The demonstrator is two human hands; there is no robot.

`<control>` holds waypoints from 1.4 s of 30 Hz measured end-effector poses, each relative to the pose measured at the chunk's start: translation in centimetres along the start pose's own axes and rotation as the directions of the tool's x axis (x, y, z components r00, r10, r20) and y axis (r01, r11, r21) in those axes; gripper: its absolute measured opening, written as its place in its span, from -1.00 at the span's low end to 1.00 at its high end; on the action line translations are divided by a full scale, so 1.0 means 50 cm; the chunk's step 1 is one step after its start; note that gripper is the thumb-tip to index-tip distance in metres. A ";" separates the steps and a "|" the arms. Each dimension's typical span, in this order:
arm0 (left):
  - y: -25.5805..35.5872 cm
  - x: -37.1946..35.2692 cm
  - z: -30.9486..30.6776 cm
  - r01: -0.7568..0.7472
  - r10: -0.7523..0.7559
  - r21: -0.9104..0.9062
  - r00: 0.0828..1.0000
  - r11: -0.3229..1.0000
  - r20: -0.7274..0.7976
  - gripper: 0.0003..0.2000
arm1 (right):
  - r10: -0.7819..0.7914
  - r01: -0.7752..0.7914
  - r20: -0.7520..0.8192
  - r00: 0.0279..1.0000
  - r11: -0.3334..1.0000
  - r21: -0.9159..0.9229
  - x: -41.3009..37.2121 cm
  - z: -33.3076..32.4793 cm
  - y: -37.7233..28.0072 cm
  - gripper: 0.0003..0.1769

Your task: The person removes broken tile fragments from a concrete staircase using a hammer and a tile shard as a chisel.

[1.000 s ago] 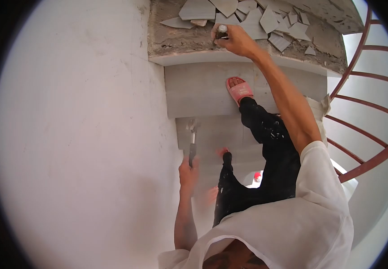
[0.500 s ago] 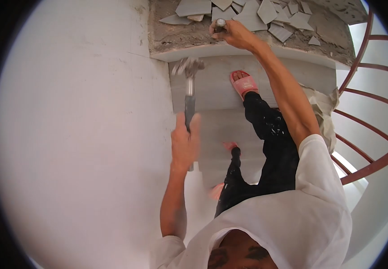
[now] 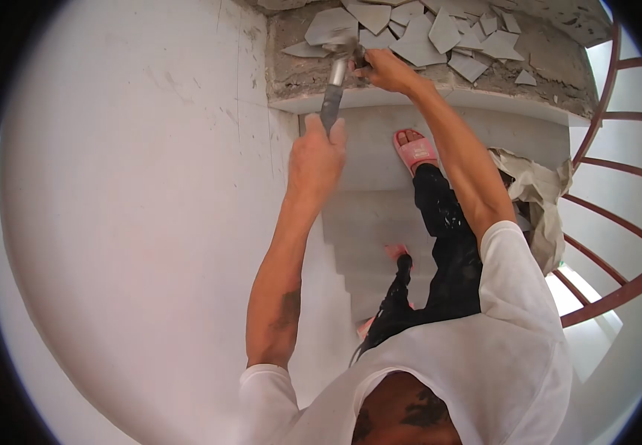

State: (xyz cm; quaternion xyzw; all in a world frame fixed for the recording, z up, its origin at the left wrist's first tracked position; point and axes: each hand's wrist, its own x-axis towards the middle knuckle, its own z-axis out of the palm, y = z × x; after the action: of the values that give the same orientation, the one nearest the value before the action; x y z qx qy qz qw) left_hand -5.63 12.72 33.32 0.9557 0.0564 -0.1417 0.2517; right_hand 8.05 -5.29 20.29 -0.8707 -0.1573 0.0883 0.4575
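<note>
My left hand (image 3: pixel 316 157) is wrapped round the dark grip of a hammer (image 3: pixel 331 102). The hammer's blurred head is up at the step edge, beside the chisel (image 3: pixel 359 56) and seemingly at its top. My right hand (image 3: pixel 385 68) grips the chisel, whose lower end is hidden. Both tools are over the rough mortar (image 3: pixel 291 70) of the upper step, near its left end. Broken tile pieces (image 3: pixel 417 41) lie on that mortar, just beyond my right hand.
A white wall (image 3: pixel 150 200) runs along the left. Tiled steps (image 3: pixel 365 148) descend below, with a foot in a pink slipper (image 3: pixel 416 150) on one. At the right are a crumpled paper sack (image 3: pixel 544 185) and a curved railing with red-brown bars (image 3: pixel 629 167).
The hammer in my left hand has moved up and right, from apart to beside the chisel. The view has shifted slightly, moving the steps right and down in the frame.
</note>
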 end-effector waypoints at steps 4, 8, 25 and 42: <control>0.057 -0.026 -0.082 -0.085 0.061 -0.232 0.992 0.969 -0.108 -0.63 | -0.022 0.022 -0.006 1.000 0.995 0.093 0.001 -0.004 0.016 -0.84; 0.119 -0.066 -0.140 -0.401 0.136 -0.539 0.875 0.741 -0.465 -0.65 | -0.096 0.102 -0.089 0.991 0.993 0.061 0.009 0.012 0.045 -0.83; 0.186 -0.066 -0.168 -0.532 0.207 -0.520 0.805 0.668 -0.556 -0.64 | -0.054 0.056 -0.049 0.997 0.997 0.052 0.009 0.009 0.033 -0.84; 0.199 -0.081 -0.179 -0.628 0.239 -0.457 0.716 0.629 -0.656 -0.67 | -0.087 0.087 -0.039 0.995 0.996 0.011 -0.010 -0.002 -0.008 -0.80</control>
State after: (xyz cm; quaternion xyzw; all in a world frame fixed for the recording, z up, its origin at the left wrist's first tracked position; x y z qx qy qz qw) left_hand -5.54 8.39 46.60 0.7863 -0.0733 0.2288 0.5693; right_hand 7.53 -5.31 20.70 -0.8617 -0.1858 0.0527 0.4692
